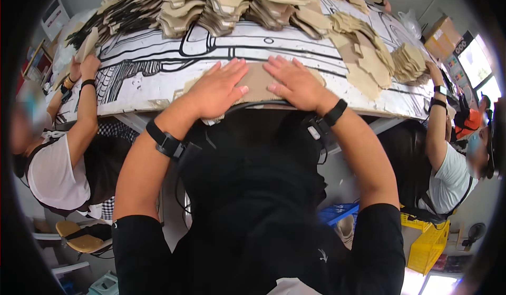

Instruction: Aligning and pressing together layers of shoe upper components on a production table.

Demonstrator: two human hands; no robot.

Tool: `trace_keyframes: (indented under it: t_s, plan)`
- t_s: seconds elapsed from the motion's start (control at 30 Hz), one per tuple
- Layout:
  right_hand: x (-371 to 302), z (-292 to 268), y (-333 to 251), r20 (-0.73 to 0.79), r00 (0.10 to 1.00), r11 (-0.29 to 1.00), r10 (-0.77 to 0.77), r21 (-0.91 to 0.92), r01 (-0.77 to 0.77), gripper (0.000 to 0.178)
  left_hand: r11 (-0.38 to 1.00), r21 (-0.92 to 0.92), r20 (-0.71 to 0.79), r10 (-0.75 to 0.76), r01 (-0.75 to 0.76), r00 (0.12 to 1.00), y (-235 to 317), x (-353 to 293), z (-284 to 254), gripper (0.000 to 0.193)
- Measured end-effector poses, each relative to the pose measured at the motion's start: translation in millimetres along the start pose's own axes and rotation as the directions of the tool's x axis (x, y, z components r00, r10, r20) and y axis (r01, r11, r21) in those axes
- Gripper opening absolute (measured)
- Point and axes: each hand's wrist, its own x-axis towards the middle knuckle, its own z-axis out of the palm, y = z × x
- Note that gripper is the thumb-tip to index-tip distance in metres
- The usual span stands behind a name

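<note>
A flat beige piece of material lies at the near edge of the table, with a dark cord-like strip along its near side. My left hand rests flat on its left part, fingers stretched out and pointing away from me. On its right part lies my right hand, palm down with fingers spread. Both hands press from above and neither grips anything. Paler edges of material show beyond the hands on both sides. Whether this is one layer or several, I cannot tell.
Stacks of beige cut pieces line the far side of the white, black-patterned table. More loose pieces spread at the right. Co-workers handle pieces at the left and right. A yellow crate stands below right.
</note>
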Motion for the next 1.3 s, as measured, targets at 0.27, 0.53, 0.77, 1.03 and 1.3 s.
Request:
trace_keyframes:
  t_s: [0.27,0.53,0.77,1.03,1.3]
  plan:
    - [4,2,-3,0.131,0.98,0.987,0.147,-0.087,-0.137,0.097,0.997,0.039,0.096,-0.073,0.07,0.993,-2,2,3,0.076]
    - [1,3,-5,0.125,0.965,0.972,0.233,-0.063,-0.226,0.113,0.985,0.077,0.079,-0.162,0.156,0.984,5,-19,-9,0.077]
    - [12,-3,19,0.131,0.875,0.885,0.466,-0.078,-0.46,0.12,0.987,0.035,0.05,-0.157,0.156,0.986,-2,-12,-1,0.085]
    - [16,-10,22,0.107,0.807,0.813,0.581,-0.122,-0.569,0.108,0.967,-0.033,-0.097,-0.255,0.253,0.962,-28,-20,16,0.08]
    - [-7,-1,14,-0.28,0.918,0.944,0.281,-0.091,-0.316,0.086,0.961,-0.19,-0.277,-0.251,0.203,0.928,-10,-16,8,0.061]
